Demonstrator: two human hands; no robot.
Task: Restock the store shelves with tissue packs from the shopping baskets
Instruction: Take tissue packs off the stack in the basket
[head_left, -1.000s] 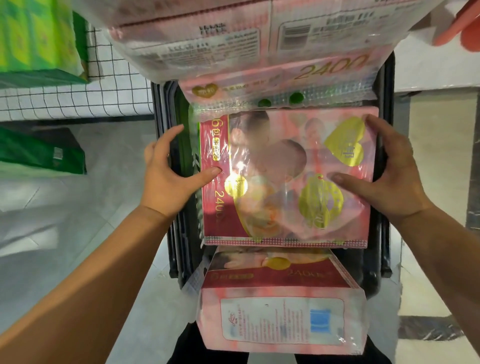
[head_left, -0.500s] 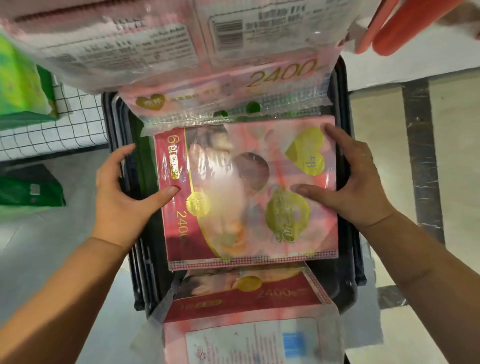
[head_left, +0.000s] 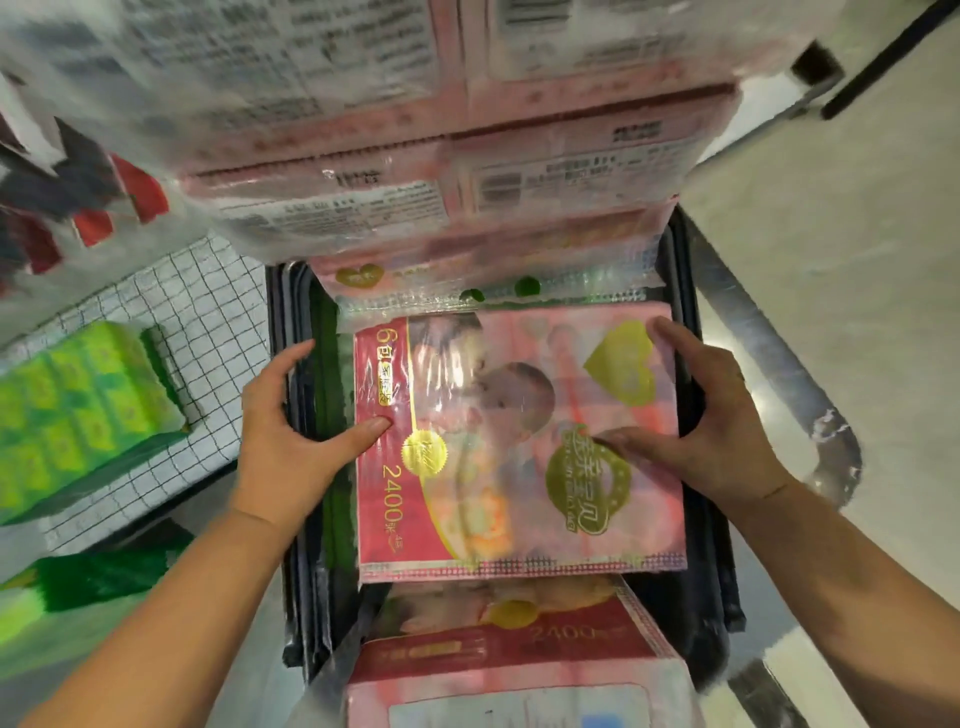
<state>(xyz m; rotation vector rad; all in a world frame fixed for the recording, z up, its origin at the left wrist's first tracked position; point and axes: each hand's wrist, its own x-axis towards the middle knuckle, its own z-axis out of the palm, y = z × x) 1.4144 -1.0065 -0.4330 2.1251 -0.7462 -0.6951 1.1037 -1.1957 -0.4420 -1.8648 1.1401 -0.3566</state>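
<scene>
The pink and red plastic-wrapped tissue pack (head_left: 519, 441) lies flat, printed face up, on top of the load in the black plastic shopping basket (head_left: 301, 571). It fills most of the basket's width. I have it from both sides. My left grip (head_left: 291, 441) is at its left edge: the thumb presses the red band on the top face, and the fingers reach down the side into the gap between the pack and the basket wall. My right grip (head_left: 722, 415) mirrors it, with the thumb on the top face beside the round gold emblem and the fingers curled over the right edge. Both grips are closed round this one pack, not spread flat. Whether its underside is clear of what lies below I cannot tell.

At the near end of the basket a second pink wrapped pack with a white label (head_left: 519, 660) sits just below the held one, tipped toward me. At the far end a stack of pale pink packs printed with barcodes (head_left: 415, 156) rises over the basket and blurs toward the top. A strip of green shows inside the basket along the left wall.

Off to my left, bright green tissue packs (head_left: 78, 410) rest on a white wire-grid shelf (head_left: 208, 312). On the right is pale tiled floor (head_left: 831, 260).
</scene>
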